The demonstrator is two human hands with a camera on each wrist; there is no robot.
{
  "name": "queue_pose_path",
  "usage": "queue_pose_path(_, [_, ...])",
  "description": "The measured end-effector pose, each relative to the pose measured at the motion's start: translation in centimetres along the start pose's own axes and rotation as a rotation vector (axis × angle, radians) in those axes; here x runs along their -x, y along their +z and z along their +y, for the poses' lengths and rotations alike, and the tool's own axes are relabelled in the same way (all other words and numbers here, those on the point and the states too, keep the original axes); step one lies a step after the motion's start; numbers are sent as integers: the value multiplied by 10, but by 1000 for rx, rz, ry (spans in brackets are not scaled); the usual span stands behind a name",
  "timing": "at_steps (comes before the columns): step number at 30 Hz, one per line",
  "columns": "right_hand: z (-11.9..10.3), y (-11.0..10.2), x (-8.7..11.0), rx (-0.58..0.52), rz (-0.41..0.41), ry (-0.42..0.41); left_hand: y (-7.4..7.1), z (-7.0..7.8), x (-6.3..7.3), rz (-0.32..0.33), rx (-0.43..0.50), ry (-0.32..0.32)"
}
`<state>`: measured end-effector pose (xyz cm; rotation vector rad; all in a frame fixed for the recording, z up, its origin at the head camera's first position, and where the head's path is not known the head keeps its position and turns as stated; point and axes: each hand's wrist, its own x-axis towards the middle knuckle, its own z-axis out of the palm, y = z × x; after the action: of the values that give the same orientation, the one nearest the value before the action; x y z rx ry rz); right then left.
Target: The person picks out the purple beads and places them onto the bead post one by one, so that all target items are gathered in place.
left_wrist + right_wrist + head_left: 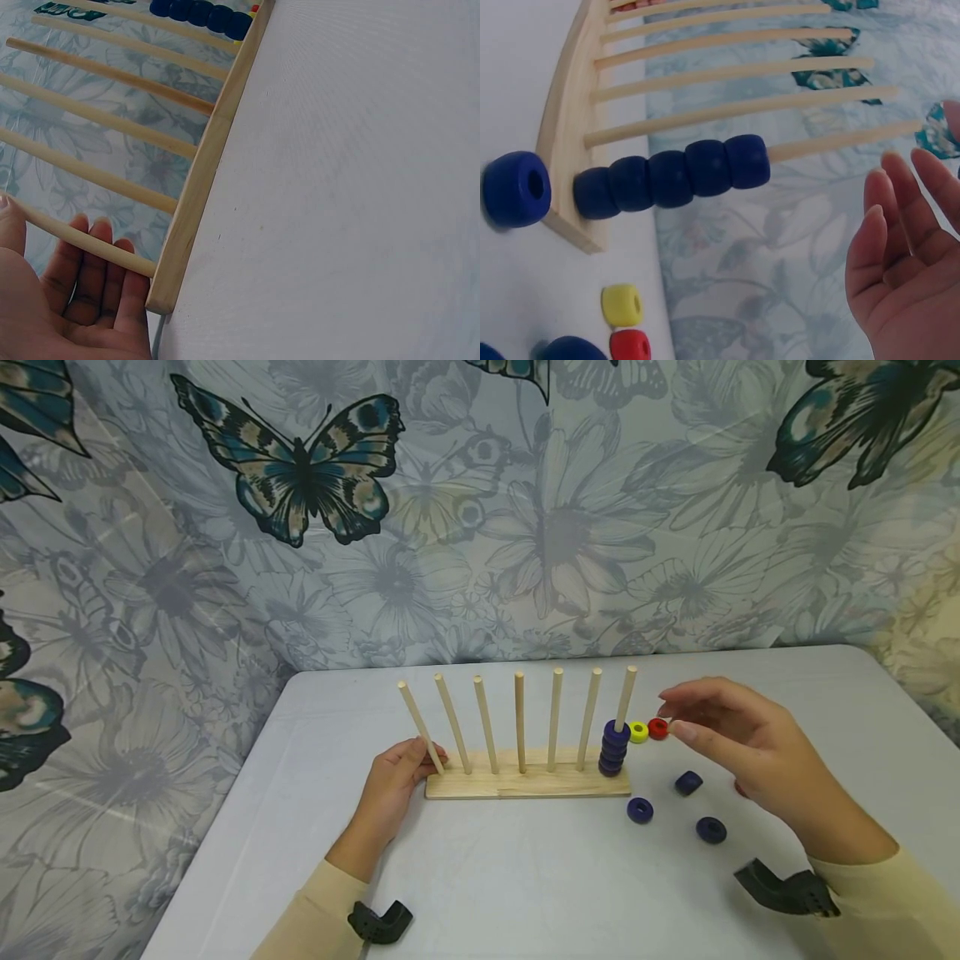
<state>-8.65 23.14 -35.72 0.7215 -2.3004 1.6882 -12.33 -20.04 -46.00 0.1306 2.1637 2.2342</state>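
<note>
A wooden peg stand [528,785] with several upright dowels stands on the table. Its rightmost peg [626,693] carries a stack of blue beads [671,178] at the bottom. At the opposite end, my left hand [397,777] holds the leftmost peg [90,241], thumb on one side and fingers behind it. My right hand [750,743] hovers to the right of the stack, fingers spread and bent, nothing between them. Near its fingertips in the head view lie a yellow bead [638,732] and a red bead [657,728].
Loose blue beads lie in front of the stand's right end: one near the corner [640,811], one on its side [688,782] and another farther right [711,831]. A red bead [741,788] is partly hidden behind my right hand. Patterned butterfly fabric [480,527] hangs behind the white table [525,877].
</note>
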Motion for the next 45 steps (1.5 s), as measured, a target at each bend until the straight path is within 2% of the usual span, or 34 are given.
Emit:
queue_pose_path(6, [9,-7,6,-24,0,4,0,-1,0,0,-6,-3])
queue_pose_path(9, [15,-12,8,-54,-21,-29,0,-1,1,-3,-3,2])
queue_pose_path(13, [22,-19,11,-143,-62,-60,0,-1,1,-10,5,7])
queue_pose_path(19, [29,-26,15,-277,-67,-46,-1,-2,-1,-10,9,6])
queue_pose_path(23, [34,-31,16,-303,-55,-12,0,-1,-1,-4,14,3])
queue_pose_path(26, [38,-35,16,-273,-60,19,0,-1,-1,-1,15,-4])
queue_pose_path(32, [50,-39,17,-251,-73,25,-1,-2,-1,-3,16,-8])
queue_pose_path(39, [60,-39,19,-3,-35,107,-1,-2,0,-4,21,-4])
queue_pose_path(45, [68,-40,20,117,-37,156,0,0,0,-3,22,4])
